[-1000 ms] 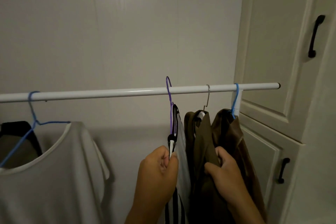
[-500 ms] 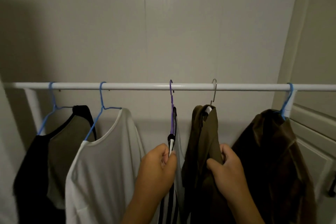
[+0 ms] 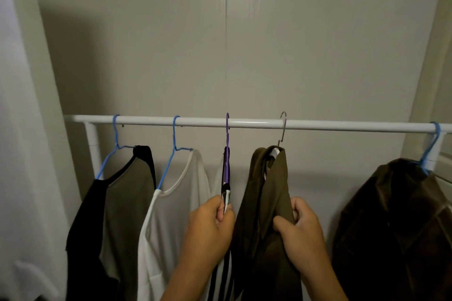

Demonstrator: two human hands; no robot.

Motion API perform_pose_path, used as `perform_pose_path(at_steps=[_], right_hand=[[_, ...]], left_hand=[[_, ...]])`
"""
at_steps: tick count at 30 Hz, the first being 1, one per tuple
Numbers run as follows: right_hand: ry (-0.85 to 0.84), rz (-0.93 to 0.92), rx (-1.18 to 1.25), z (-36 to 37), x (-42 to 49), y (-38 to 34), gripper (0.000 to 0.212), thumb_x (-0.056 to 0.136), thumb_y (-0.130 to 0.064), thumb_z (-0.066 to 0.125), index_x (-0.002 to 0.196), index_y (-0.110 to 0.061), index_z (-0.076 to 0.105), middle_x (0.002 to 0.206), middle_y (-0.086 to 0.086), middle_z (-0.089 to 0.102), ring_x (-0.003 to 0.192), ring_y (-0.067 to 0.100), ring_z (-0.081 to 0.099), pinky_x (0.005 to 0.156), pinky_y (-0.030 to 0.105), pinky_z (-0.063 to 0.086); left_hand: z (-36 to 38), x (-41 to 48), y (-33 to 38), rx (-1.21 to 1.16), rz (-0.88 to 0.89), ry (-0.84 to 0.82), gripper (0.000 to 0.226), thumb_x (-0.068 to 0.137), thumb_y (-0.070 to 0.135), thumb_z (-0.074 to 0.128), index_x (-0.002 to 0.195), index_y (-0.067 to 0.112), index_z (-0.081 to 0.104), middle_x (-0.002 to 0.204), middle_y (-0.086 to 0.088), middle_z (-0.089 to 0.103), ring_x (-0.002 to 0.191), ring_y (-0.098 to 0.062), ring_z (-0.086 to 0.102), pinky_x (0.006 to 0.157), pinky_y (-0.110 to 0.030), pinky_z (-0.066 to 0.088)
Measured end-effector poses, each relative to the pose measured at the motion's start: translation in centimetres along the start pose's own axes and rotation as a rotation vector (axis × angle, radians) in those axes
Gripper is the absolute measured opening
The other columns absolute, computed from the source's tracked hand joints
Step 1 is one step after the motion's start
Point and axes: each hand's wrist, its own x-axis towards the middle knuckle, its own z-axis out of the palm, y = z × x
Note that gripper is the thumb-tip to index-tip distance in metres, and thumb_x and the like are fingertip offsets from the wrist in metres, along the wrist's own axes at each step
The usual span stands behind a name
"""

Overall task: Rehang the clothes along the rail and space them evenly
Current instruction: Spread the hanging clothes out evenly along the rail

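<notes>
Head view is showing five garments hanging on the rail (image 3: 256,125). The left hand (image 3: 210,226) is pinching the striped top (image 3: 224,276) just under its purple hanger (image 3: 227,154), fingers curled tight. The right hand (image 3: 302,230) is gripping a fold of the olive shirt (image 3: 264,190), fingers and thumb closed round the cloth. Left of the left hand, the white top (image 3: 171,215) and the black top (image 3: 117,203) are hanging at gaps much like the one between the hands. Right of the right hand, the brown jacket (image 3: 396,215) is sitting well apart at the rail's end. The spacing is looking nearly done; that wide gap beside the jacket is probably what is remaining. No brand, label or writing is showing legibly.
</notes>
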Motion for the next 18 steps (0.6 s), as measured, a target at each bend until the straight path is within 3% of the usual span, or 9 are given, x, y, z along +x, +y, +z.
perform_pose_path(at_steps=[3,6,12,18], right_hand=[[0.007,-0.001,-0.004,0.5,-0.1,0.0,0.011,0.086,0.001,0.066,0.087,-0.002,0.056,0.076,0.014,0.057,0.064,0.02,0.055,0.052,0.027,0.042],[0.019,0.006,-0.037,0.8,-0.1,0.3,0.013,0.086,0.0,0.066,0.09,0.004,0.054,0.086,0.026,0.056,0.066,0.023,0.052,0.054,0.031,0.041],[0.035,0.031,-0.074,1.5,-0.2,1.2,0.018,0.086,-0.003,0.067,0.093,0.005,0.053,0.092,0.033,0.054,0.066,0.025,0.048,0.055,0.035,0.039],[0.085,0.034,-0.083,0.9,0.2,1.7,0.02,0.083,-0.002,0.068,0.092,0.005,0.051,0.092,0.034,0.054,0.064,0.026,0.047,0.055,0.035,0.038]], left_hand=[[-0.4,-0.2,-0.3,0.002,-0.013,-0.019,0.042,0.095,0.025,0.062,0.064,0.017,0.035,0.05,0.005,0.039,0.048,-0.008,0.035,0.05,-0.021,0.031],[-0.6,-0.4,-0.9,0.011,-0.008,-0.02,0.041,0.095,0.027,0.061,0.068,0.01,0.037,0.051,0.002,0.037,0.048,-0.008,0.034,0.052,-0.026,0.033],[-0.4,-0.7,-0.6,0.005,-0.014,-0.021,0.045,0.096,0.023,0.063,0.061,0.023,0.035,0.05,0.008,0.041,0.048,-0.008,0.037,0.049,-0.021,0.032],[0.1,-0.9,-0.3,-0.003,-0.027,0.006,0.046,0.094,0.02,0.063,0.06,0.022,0.033,0.048,0.006,0.04,0.046,-0.01,0.039,0.048,-0.019,0.034]])
